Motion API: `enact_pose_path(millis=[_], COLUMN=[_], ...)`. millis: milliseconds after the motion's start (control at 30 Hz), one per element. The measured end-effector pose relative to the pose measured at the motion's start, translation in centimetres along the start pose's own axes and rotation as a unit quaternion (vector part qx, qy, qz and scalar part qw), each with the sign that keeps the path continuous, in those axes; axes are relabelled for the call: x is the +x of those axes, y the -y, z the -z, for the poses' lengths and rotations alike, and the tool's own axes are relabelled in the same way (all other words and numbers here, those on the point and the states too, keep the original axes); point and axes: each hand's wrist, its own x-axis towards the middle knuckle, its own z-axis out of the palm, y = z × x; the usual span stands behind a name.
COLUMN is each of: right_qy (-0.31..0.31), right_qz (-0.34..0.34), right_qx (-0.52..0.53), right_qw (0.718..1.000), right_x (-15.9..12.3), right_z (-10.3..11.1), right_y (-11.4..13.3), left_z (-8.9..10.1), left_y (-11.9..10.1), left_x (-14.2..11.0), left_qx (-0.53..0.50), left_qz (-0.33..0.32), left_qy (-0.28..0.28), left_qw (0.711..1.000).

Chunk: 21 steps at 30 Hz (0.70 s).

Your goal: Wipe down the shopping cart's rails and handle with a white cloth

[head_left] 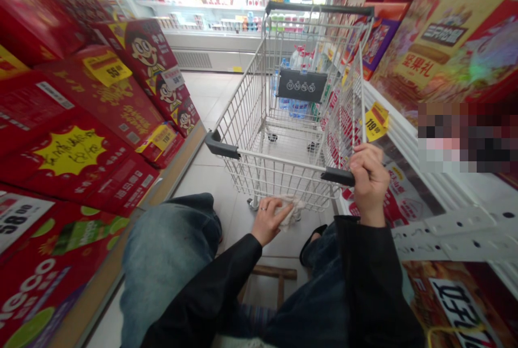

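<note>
Head camera view from a supermarket aisle: a wire shopping cart [243, 116] stands directly ahead, its near handle [279, 160] capped in black at both ends. That handle is gripped at its right end by the right hand [368, 183], the fingers curled fully closed around the bar. A crumpled white cloth [289, 210] is clutched in the left hand [269, 221], its fingers closed on the cloth just below the cart's near edge, a ring visible on one finger. Red boxes printed with a cartoon boy [143, 51] are stacked along the left side of the aisle, marked by a yellow tag [107, 67] reading 56, while 58.00 is read on a lower sign [20, 218]. At right, a yellow 119 tag [376, 121] is displayed beside the cart, and 坚果礼 is printed on a gift box [421, 67]. A narrow strip of tiled floor [210, 175] is left open between the displays, leading toward refrigerated shelves [210, 13]. Bottled water [297, 108] is seen through the wire at the far end.
</note>
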Motion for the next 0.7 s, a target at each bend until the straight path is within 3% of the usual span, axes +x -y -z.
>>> enact_pose_path(millis=[133, 267, 400, 533, 700], right_qy=[0.015, 0.089, 0.13, 0.128, 0.076], right_qz=[0.069, 0.1, 0.075, 0.174, 0.251], right_qx=[-0.144, -0.144, -0.279, -0.341, -0.333], right_qw=[0.987, 0.98, 0.949, 0.915, 0.906], right_x=[1.3, 2.3, 1.7, 0.7, 0.5], right_z=[0.4, -1.3, -3.8, -4.6, -3.2], right_y=[5.0, 8.4, 7.0, 5.2, 3.9], left_z=[0.0, 0.3, 0.4, 0.6, 0.7], left_y=[0.0, 0.1, 0.1, -0.1, -1.5], left_x=[0.1, 0.2, 0.3, 0.5, 1.0], left_qx=[0.005, 0.007, 0.003, -0.003, -0.027], left_qz=[0.002, 0.006, 0.007, 0.017, 0.019], left_qy=[0.0, 0.003, -0.007, 0.01, 0.03], left_qw=[1.0, 1.0, 1.0, 1.0, 0.999])
